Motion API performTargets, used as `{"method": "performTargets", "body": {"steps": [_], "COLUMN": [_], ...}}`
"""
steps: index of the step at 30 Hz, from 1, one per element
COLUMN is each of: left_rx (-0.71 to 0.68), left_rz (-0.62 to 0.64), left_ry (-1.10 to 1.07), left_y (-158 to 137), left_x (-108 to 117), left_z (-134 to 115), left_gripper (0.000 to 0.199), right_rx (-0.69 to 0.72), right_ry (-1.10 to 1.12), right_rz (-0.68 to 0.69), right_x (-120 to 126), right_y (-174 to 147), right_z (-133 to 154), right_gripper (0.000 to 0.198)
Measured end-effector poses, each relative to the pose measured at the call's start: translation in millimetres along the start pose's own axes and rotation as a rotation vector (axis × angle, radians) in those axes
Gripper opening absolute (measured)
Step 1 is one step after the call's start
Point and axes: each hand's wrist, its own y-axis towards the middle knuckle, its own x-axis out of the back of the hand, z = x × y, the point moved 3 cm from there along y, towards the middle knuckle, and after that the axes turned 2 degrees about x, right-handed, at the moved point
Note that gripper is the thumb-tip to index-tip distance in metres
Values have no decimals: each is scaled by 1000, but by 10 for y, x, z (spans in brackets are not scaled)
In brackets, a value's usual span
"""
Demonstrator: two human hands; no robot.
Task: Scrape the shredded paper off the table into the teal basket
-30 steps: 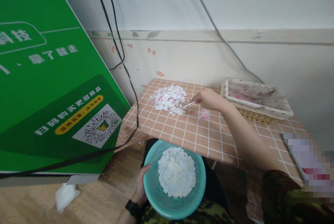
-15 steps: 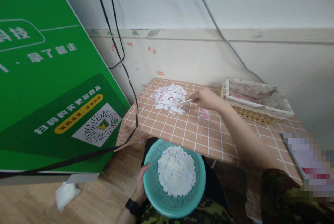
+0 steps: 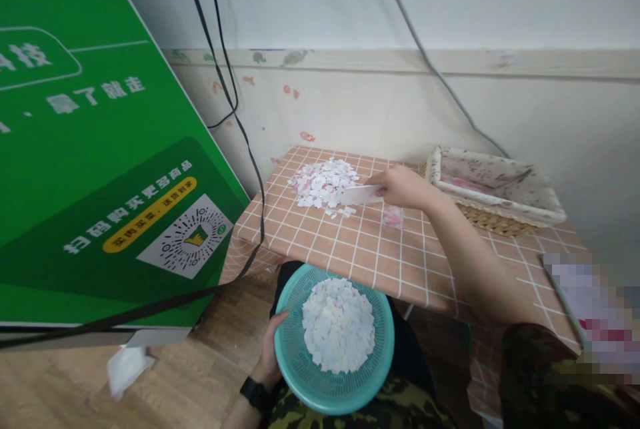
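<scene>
With my left hand (image 3: 271, 349) I grip the left rim of a round teal plastic basket (image 3: 383, 349) on my lap. A heap of torn white paper scraps (image 3: 339, 324) fills its middle. My right hand (image 3: 403, 186) is above the table, its fingers closed on a flat white card (image 3: 363, 195). The card's far end touches or overlaps the right edge of a second pile of paper scraps (image 3: 323, 182), white with some pink. A small pink-and-white piece (image 3: 393, 216) lies on the tablecloth below my right wrist.
A cloth-lined wicker basket (image 3: 493, 216) stands at the table's back right. The table (image 3: 350, 249) has a brown checked cloth. At left rise a green sign panel (image 3: 125, 149) and a hanging black cable (image 3: 263, 216). A blurred-out item (image 3: 590, 309) lies at right.
My right hand has turned the card, so its flat face shows instead of its thin edge. My left hand and the teal basket stay in place.
</scene>
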Motion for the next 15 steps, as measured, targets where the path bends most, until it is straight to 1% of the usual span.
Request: {"method": "performTargets", "body": {"steps": [4,7,10,15], "left_rx": [13,7,-7,-3], "left_rz": [2,4,9,-8], "left_ry": [4,-2,0,29], "left_y": [2,9,15,3], "left_x": [1,6,10,2], "left_z": [7,8,1,-14], "left_gripper": [24,24,23,22], "right_rx": [59,99,87,93], "right_ry": [73,144,171,190], "right_rz": [69,79,94,167], "right_x": [49,81,112,150], "right_y": [-35,-38,-48,-94], "right_z": [53,96,103,89], "right_gripper": [44,46,43,37]}}
